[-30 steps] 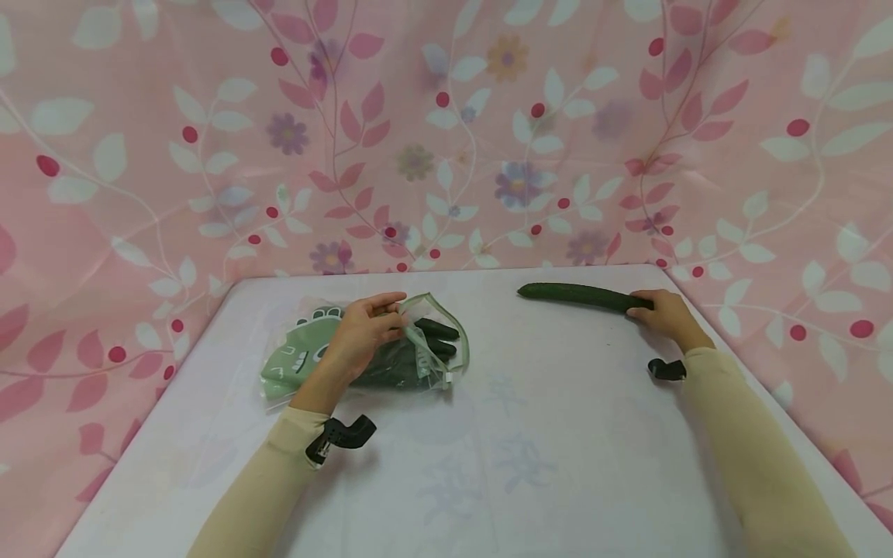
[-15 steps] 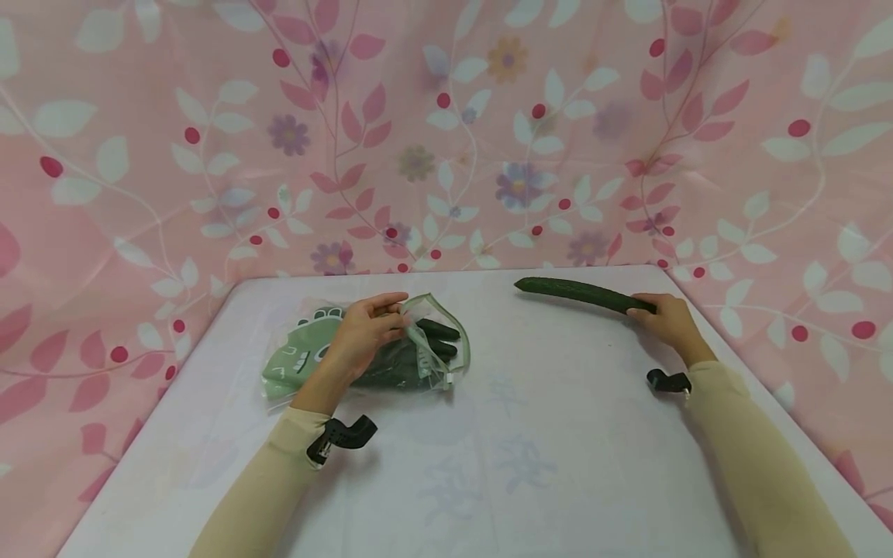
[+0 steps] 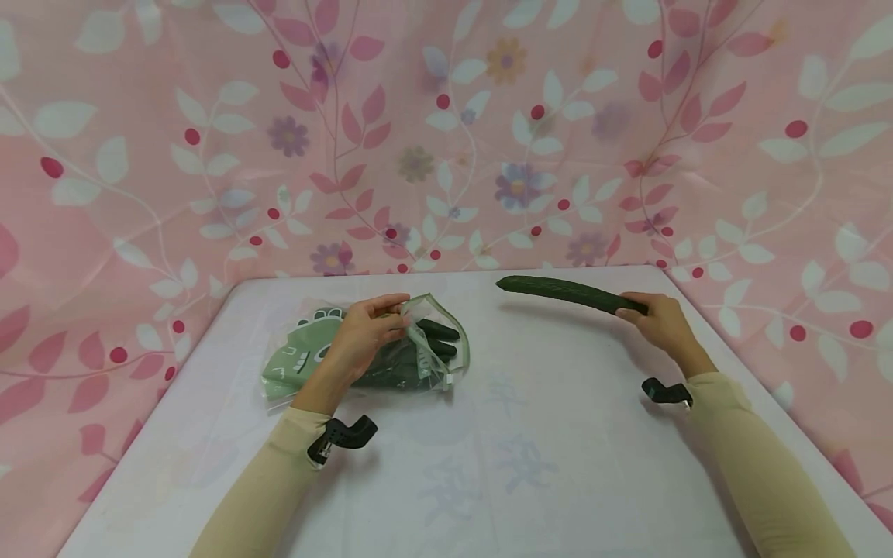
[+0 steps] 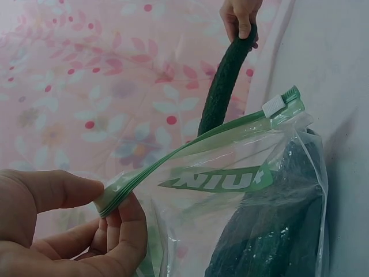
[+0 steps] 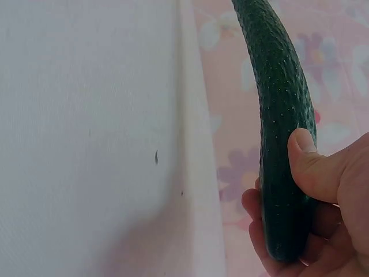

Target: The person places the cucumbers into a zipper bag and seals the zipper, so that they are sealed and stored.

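My right hand [image 3: 659, 316] grips a long dark green cucumber [image 3: 558, 290] by its near end, the thumb along one side in the right wrist view. The cucumber points left toward the bag, raised over the table with a shadow under it. My left hand [image 3: 364, 329] pinches the green zip edge of a clear zip bag [image 4: 225, 231] between thumb and fingers. Its mouth gapes toward the right, with a white slider [image 4: 274, 106] at one end of the zip. Several cucumbers [image 3: 438, 332] lie inside. A green cartoon face [image 3: 296, 349] is printed on the bag.
A white cloth covers the table [image 3: 460, 480]. Behind and beside it hangs a pink curtain [image 3: 446, 139] with leaves and flowers. Black camera mounts [image 3: 342, 435] sit on both wrists.
My right hand has lifted the cucumber's far tip and shifted it a little left, toward the bag. The left hand and the bag have stayed in place.
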Demonstrator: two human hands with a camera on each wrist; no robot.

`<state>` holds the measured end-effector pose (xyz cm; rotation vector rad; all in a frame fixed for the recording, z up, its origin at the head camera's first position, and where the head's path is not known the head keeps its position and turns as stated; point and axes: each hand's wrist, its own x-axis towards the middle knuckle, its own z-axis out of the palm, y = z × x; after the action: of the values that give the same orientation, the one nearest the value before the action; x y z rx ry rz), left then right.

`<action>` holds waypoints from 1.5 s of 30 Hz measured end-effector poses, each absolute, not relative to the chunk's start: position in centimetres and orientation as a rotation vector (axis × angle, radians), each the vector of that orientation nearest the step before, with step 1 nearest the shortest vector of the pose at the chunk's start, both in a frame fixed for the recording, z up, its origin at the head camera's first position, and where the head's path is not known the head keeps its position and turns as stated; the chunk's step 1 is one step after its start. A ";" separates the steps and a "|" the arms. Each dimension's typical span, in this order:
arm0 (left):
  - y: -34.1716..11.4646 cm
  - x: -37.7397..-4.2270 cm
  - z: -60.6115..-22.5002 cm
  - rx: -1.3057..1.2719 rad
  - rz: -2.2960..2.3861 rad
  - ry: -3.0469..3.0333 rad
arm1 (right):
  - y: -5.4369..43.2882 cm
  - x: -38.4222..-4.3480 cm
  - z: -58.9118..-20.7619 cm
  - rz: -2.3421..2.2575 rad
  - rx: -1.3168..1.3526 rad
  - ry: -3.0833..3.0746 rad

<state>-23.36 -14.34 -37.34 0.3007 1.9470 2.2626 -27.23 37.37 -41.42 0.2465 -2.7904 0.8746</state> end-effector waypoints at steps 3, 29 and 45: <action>-14.4 -23.4 -37.4 0.300 2.262 1.947 | 36.7 -26.8 -41.1 0.882 0.277 -2.758; -14.3 -23.1 -37.2 0.323 2.239 1.970 | 31.3 -24.1 -40.2 0.967 0.476 -2.716; -14.4 -23.1 -37.3 0.344 2.242 1.968 | 28.0 -24.0 -41.3 1.026 0.603 -2.722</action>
<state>-23.14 -14.36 -37.27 0.3443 1.9685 2.2424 -24.04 27.98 -41.28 0.6032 -2.7219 1.0261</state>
